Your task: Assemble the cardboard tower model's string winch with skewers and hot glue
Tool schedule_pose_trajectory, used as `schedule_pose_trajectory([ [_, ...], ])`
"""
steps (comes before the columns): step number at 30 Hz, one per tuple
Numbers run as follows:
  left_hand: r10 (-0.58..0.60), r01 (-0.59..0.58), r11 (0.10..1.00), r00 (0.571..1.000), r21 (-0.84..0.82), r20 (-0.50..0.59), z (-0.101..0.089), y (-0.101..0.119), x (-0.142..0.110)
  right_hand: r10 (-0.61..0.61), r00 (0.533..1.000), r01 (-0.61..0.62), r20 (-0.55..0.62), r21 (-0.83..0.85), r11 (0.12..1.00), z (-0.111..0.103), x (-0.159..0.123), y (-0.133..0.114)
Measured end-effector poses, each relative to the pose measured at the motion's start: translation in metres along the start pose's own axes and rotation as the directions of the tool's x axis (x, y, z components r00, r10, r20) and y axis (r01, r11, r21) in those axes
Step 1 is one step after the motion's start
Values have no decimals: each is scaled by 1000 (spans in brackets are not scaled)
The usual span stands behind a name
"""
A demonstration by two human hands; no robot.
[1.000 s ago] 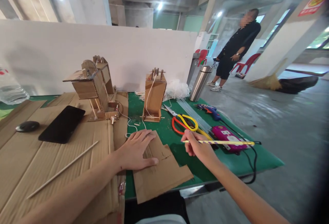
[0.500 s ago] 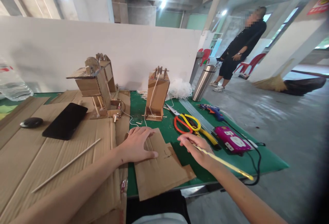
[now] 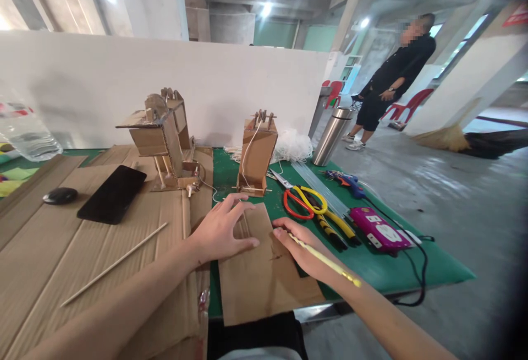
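Observation:
A cut piece of brown cardboard with small dark marks lies at the front edge of the green table. Over its upper left part my left hand is spread, thumb and fingers apart and arched. My right hand is at the cardboard's right edge, closed around a yellow pencil whose back end points toward my forearm. The pencil's front tip is hidden by my fingers. Beyond my hands stands a narrow cardboard tower with a white string running down it.
Scissors, pliers, a glue gun and a magenta power box lie to the right. A steel flask stands behind. On the left are a cardboard model, phone, mouse and thin stick. A person stands beyond.
My right hand has moved left with the pencil, from above the green table to the cardboard's edge. My left hand's fingers have arched up. The view has shifted slightly.

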State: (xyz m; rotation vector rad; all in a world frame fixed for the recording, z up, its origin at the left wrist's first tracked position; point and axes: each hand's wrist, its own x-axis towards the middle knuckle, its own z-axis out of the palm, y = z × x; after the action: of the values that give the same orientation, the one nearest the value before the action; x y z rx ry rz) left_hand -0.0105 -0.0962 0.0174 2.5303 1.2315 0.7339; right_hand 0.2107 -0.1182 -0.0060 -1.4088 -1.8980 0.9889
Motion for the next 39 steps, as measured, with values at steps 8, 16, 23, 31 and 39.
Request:
schedule_pose_trajectory([
  [8,-91,79,993,986,88,142,-7,-17,2,-11,999,6,-49,-87,996,-31,-5,17],
  [16,-169,98,964,943,246,286,-7,-14,-1,-22,996,6,-85,-190,982,-70,-9,34],
  [23,-213,132,861,971,491,112,-5,-11,1,-45,996,27,-78,-210,977,-58,-6,34],
  [31,-151,167,775,985,609,-79,-12,-16,-1,-152,988,127,-28,-418,900,-34,4,37],
  [39,-19,-15,931,996,365,88,-8,-16,0,-283,945,171,-162,-492,853,-26,3,13],
])
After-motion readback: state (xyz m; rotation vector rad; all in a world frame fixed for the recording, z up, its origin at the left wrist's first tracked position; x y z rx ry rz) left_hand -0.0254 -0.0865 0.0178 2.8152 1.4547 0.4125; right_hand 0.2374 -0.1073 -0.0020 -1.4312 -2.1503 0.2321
